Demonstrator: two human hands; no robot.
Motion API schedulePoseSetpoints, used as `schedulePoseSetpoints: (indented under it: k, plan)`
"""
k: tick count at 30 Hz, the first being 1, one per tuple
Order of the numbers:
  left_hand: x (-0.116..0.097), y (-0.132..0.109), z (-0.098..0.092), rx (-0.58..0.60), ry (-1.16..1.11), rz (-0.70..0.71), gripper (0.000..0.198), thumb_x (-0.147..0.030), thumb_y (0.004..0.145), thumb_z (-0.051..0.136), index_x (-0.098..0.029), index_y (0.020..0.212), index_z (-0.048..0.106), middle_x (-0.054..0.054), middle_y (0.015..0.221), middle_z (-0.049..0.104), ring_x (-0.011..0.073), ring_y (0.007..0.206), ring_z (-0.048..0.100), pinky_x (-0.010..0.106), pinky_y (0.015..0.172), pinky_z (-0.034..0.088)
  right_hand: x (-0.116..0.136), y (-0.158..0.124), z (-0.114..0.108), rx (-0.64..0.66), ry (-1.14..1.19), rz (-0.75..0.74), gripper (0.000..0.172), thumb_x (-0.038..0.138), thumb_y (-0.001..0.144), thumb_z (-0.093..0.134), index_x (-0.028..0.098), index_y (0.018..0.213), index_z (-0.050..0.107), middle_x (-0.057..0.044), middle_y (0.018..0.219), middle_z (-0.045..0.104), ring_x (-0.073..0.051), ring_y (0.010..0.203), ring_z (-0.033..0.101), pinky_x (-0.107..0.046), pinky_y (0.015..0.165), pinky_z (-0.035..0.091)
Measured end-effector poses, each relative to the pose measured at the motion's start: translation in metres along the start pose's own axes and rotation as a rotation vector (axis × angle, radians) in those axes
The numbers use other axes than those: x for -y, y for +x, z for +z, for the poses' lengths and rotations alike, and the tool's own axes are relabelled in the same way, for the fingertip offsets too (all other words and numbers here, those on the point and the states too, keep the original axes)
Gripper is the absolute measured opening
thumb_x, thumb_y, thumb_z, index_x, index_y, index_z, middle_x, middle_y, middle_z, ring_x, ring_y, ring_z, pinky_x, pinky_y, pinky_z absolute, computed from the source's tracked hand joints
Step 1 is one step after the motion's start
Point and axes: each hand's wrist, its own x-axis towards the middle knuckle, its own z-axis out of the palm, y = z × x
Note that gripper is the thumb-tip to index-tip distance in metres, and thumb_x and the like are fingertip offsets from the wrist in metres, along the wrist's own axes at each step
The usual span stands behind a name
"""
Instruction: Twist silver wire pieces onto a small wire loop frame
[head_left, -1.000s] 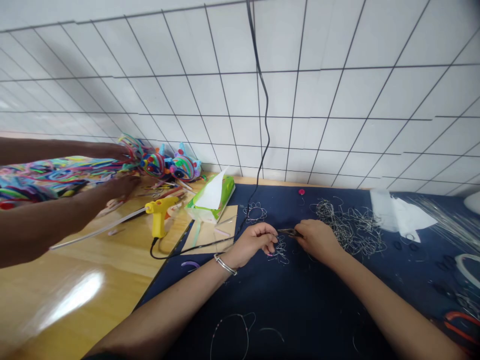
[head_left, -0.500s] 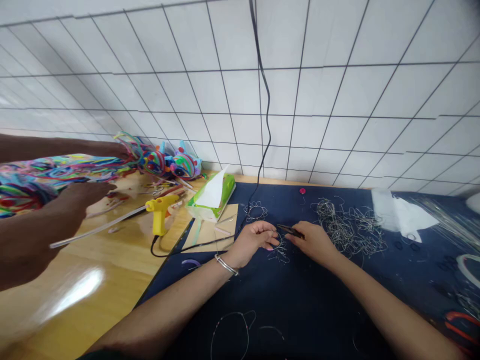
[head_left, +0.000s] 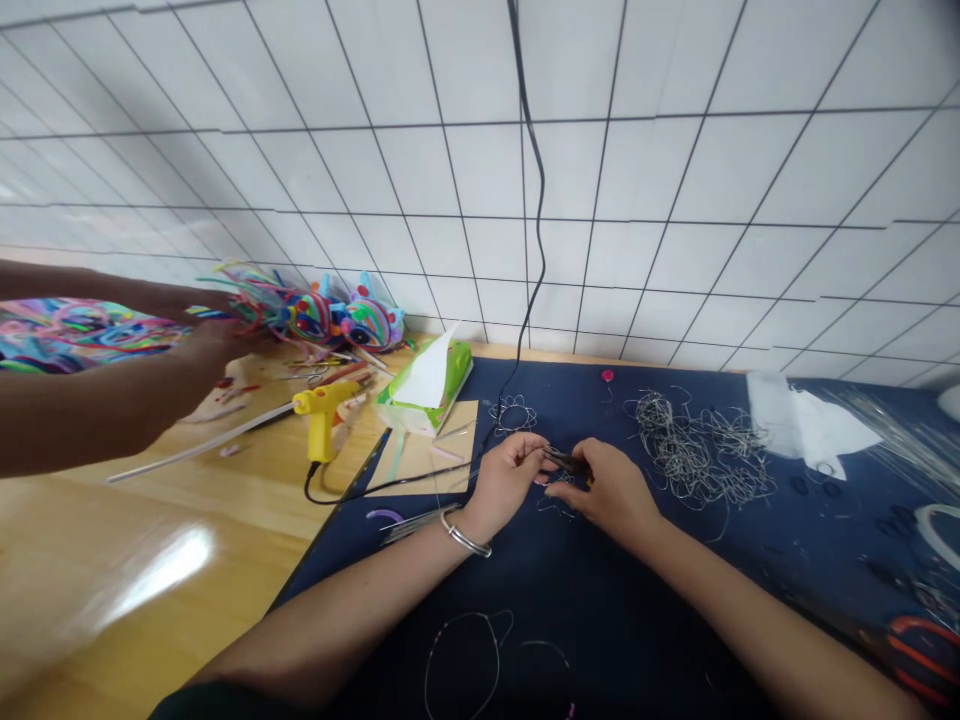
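Over the dark blue mat (head_left: 600, 600), my left hand (head_left: 506, 480) pinches a small piece of bent thin wire (head_left: 556, 497). Right beside it, my right hand (head_left: 607, 490) grips small dark pliers (head_left: 564, 460) whose tip meets the wire between the two hands. Both hands sit close together at the mat's middle. A silver bangle (head_left: 465, 535) circles my left wrist.
A tangled wire pile (head_left: 697, 455) lies right of my hands, a wire flower (head_left: 512, 413) behind them. A yellow glue gun (head_left: 321, 415), green tissue pack (head_left: 427, 385) and cardboard (head_left: 424, 460) lie left. Another person's arms (head_left: 97, 400) handle colourful strips (head_left: 75, 330).
My hands have drawn closer together, the pliers now tucked between them. The other person's hands have shifted up and back with the colourful strips. The camera dipped slightly.
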Motion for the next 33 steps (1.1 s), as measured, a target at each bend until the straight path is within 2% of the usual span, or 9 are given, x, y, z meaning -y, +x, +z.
schedulePoseSetpoints:
  k: [7,11,16,22,28,33]
  plan:
    - [-0.001,0.000,0.000,0.006,0.038,-0.022,0.016,-0.026,0.076,0.053,-0.014,0.086,0.055,0.003,0.075,0.063,0.0141,0.070,0.063,0.021,0.057,0.050,-0.003,0.001,-0.002,-0.011,-0.007,-0.013,0.030,0.044,0.068,0.060,0.020,0.078,0.046,0.001,0.070,0.053,-0.013,0.065,0.047,-0.023,0.057,0.032]
    - [0.000,0.002,-0.002,0.019,-0.012,-0.088,0.020,-0.029,0.075,0.056,-0.013,0.088,0.054,0.006,0.081,0.064,0.0160,0.072,0.065,0.023,0.057,0.051,-0.013,0.004,-0.005,-0.039,-0.011,-0.017,0.028,0.043,0.069,0.059,0.020,0.079,0.047,0.000,0.072,0.053,-0.014,0.067,0.048,-0.024,0.059,0.033]
    - [0.002,0.003,-0.005,-0.001,-0.018,-0.089,0.021,-0.029,0.076,0.056,-0.013,0.089,0.053,0.007,0.085,0.063,0.0164,0.074,0.065,0.024,0.061,0.052,-0.023,0.009,-0.004,-0.077,-0.020,0.007,0.024,0.043,0.075,0.053,0.020,0.077,0.048,-0.001,0.072,0.054,-0.014,0.068,0.048,-0.025,0.061,0.034]
    - [0.002,0.004,-0.005,-0.011,-0.046,-0.121,0.022,-0.029,0.073,0.059,-0.013,0.088,0.054,0.007,0.085,0.064,0.0161,0.073,0.065,0.024,0.060,0.052,-0.022,0.007,-0.001,-0.030,0.031,-0.023,0.026,0.046,0.075,0.052,0.020,0.078,0.049,0.000,0.071,0.053,-0.014,0.068,0.048,-0.025,0.062,0.034]
    - [-0.003,0.002,-0.006,0.070,-0.168,-0.224,0.023,-0.027,0.073,0.060,-0.012,0.088,0.054,0.008,0.083,0.064,0.0159,0.072,0.065,0.024,0.060,0.051,-0.026,0.008,0.000,-0.024,0.059,-0.028,0.032,0.051,0.073,0.053,0.020,0.077,0.049,0.000,0.070,0.051,-0.013,0.067,0.047,-0.024,0.060,0.033]
    - [-0.009,-0.004,-0.004,0.168,-0.199,-0.255,0.023,-0.028,0.074,0.060,-0.011,0.088,0.054,0.008,0.082,0.063,0.0166,0.071,0.064,0.023,0.059,0.050,-0.030,0.009,0.001,-0.039,0.078,-0.018,0.032,0.051,0.073,0.052,0.019,0.075,0.049,0.001,0.069,0.050,-0.013,0.065,0.046,-0.023,0.059,0.032]
